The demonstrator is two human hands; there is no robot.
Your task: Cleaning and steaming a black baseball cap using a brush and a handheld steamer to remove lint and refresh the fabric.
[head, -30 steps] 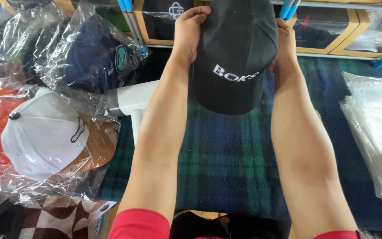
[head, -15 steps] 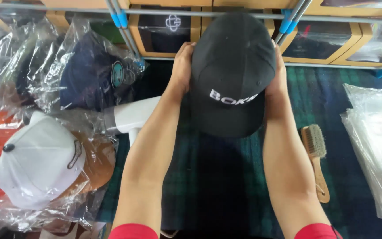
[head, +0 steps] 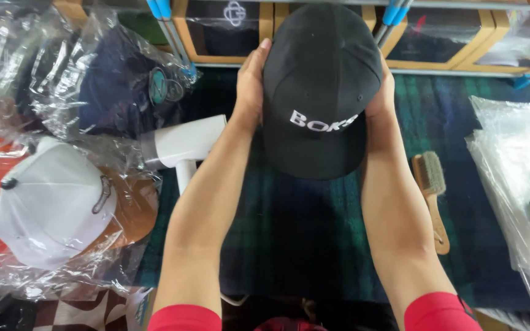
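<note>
Black cap lifted slightly — left hand, right hand clasp its sides; bagged white cap left.

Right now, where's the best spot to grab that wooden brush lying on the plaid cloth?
Take the wooden brush by its bare narrow handle, the near end, coming from above on the right hand side. The bristled head lies at the far end, beside the forearm.

A wooden brush lies near bagged white cap.
</note>
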